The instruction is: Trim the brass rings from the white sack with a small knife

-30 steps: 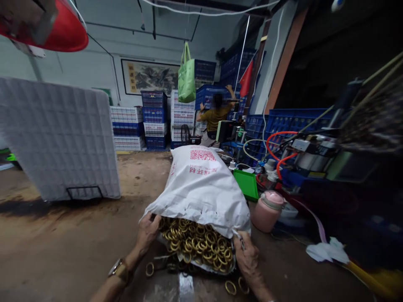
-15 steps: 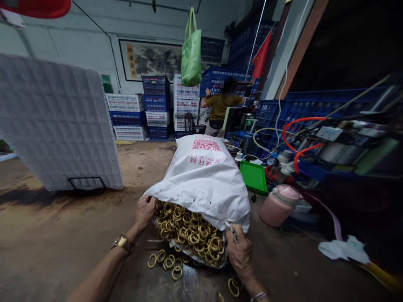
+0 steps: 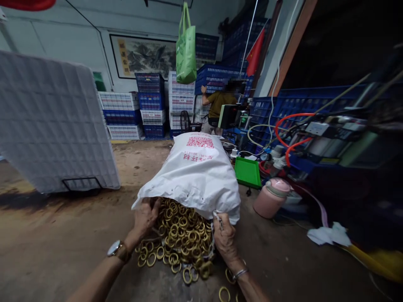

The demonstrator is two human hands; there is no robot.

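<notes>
A white woven sack [image 3: 195, 176] with red print lies on the floor, its mouth facing me. Many brass-coloured rings [image 3: 185, 230] fill the opening and spill onto the floor. My left hand [image 3: 145, 219], with a wristwatch above it, is at the left corner of the mouth, beside the rings. Its fingers look apart; the sack's edge covers some of the tips. On the other side, my right hand [image 3: 225, 235] is closed on the sack's right edge. A few loose rings [image 3: 224, 293] lie below that wrist.
A pale quilted panel [image 3: 59, 126] stands at left. Right of the sack are a green tray [image 3: 247, 173], a pink container [image 3: 272, 199] and machinery with red hoses [image 3: 292, 147]. Stacked crates [image 3: 151, 105] and a person [image 3: 217, 102] are behind. A green bag [image 3: 186, 54] hangs overhead.
More rings have spilled from the mouth onto the floor, mostly towards the left. My left hand has shifted from gripping the sack's edge to under it. My right hand keeps its hold.
</notes>
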